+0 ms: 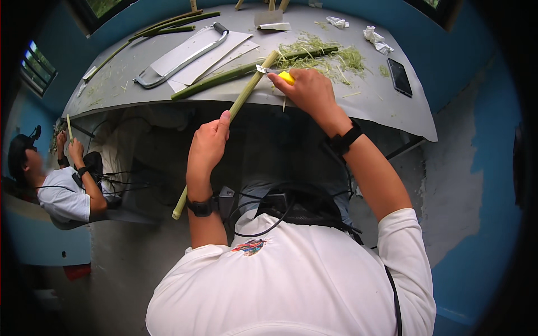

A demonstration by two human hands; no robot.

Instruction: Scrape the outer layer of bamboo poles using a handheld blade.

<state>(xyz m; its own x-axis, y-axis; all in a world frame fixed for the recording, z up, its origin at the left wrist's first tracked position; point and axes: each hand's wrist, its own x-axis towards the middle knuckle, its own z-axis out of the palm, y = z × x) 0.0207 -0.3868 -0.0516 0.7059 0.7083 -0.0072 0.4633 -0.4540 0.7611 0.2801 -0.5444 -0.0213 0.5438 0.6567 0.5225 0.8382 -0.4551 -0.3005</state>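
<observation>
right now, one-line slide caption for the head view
Left hand grips a green stalk while right hand shaves it with a yellow-handled knife.

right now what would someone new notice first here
The long green stalk running slantwise through the middle, gripped low by the left hand while the right hand holds a yellow-handled knife against its upper end. Behind them, a heap of green shavings lies on the grey table, and a hand saw rests on white paper at the table's left.

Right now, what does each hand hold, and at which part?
Left hand grips the green stalk around its middle. Right hand holds a yellow-handled knife by the handle.
</observation>
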